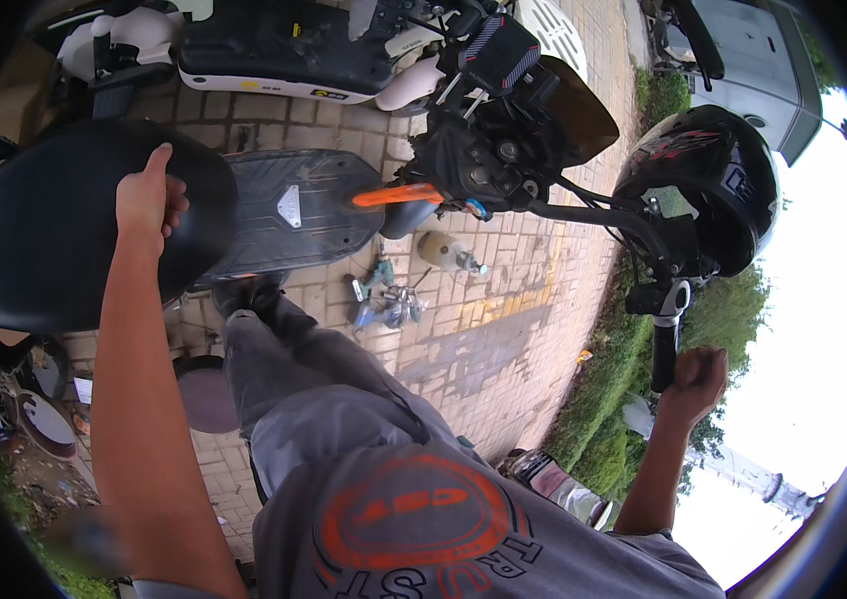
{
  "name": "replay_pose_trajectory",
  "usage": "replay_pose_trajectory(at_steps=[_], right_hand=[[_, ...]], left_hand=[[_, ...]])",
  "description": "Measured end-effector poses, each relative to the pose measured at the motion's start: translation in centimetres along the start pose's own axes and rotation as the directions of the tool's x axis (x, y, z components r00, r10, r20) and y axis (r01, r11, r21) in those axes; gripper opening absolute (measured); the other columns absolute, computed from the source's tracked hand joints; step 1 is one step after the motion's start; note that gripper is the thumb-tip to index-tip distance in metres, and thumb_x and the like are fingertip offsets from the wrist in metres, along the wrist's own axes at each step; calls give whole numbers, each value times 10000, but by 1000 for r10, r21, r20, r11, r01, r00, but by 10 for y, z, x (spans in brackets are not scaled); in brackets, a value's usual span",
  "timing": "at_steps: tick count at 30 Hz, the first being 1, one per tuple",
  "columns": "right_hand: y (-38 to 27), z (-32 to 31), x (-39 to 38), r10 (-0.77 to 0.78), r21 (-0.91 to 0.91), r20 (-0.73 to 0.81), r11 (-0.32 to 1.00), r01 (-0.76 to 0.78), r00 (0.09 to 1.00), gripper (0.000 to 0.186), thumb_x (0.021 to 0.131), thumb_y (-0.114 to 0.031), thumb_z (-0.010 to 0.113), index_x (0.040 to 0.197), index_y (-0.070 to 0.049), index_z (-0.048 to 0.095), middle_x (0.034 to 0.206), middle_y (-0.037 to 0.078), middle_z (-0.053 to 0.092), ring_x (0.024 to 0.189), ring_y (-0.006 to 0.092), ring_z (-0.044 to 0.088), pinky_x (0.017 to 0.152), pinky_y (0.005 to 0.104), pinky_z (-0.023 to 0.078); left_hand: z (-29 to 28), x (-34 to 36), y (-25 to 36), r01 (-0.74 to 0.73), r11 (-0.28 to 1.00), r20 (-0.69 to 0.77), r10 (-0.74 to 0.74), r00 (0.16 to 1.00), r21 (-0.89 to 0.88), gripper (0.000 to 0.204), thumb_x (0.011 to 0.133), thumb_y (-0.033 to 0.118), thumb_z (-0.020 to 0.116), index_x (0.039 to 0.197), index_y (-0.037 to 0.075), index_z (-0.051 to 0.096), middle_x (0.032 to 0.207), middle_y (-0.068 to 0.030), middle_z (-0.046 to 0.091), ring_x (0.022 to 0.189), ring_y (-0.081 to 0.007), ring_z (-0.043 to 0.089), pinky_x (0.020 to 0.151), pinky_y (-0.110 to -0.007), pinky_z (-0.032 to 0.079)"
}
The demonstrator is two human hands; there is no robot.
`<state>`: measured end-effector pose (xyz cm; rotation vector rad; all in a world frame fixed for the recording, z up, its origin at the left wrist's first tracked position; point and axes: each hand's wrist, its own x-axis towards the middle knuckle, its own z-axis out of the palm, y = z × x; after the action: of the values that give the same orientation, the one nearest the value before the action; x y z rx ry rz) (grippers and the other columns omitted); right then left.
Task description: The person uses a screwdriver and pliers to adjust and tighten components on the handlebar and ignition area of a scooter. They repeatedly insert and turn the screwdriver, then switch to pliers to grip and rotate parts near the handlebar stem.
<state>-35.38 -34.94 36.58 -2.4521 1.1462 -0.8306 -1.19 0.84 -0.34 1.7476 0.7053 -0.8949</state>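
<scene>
The scooter seat (pixel 54 230) fills the left of the frame, with the left hand (pixel 149 200) resting on its right edge. The footboard (pixel 294 210) lies just right of the seat, toward the centre. The steering column and handlebar (pixel 503 160) stand right of the footboard. A helmet (pixel 713 185) hangs at the right. Below it, the right hand (pixel 698 379) closes round the handlebar end (pixel 665 349). Tools (pixel 389 299) and a bottle (pixel 448 252) lie on the paving (pixel 503 329) below the footboard. A second scooter (pixel 284 50) stands along the top.

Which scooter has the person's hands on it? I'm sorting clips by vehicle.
The black scooter in the foreground: the left hand rests on its black seat, the right hand closes on its handlebar grip. The white-and-black scooter behind is untouched.
</scene>
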Motion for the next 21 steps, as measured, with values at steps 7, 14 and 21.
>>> replay_pose_trajectory(at_steps=[7,14,21], right_hand=[[-10,8,-9,71,295,54,952,-84,996,319,914,-268,477,703,-31,503,567,8,418,492,71,326,465,231,255],[-4,9,-13,3,409,14,913,-9,1000,301,921,-248,497,777,10,551,546,14,412,469,86,340,467,246,282],[-7,17,-27,-154,421,-88,890,177,984,284,898,-214,525,781,43,558,548,45,433,473,100,370,460,258,287]], left_hand=[[-1,-15,4,-49,999,48,49,998,5,460,848,450,546,738,5,587,583,-73,568,401,-130,439,378,-261,311],[-1,5,0,37,999,29,-37,999,0,515,819,525,551,652,38,571,537,-51,530,389,-147,432,376,-278,301],[1,8,-1,70,997,-56,-70,996,10,534,826,550,538,671,40,576,500,-47,500,373,-146,428,363,-268,290]])
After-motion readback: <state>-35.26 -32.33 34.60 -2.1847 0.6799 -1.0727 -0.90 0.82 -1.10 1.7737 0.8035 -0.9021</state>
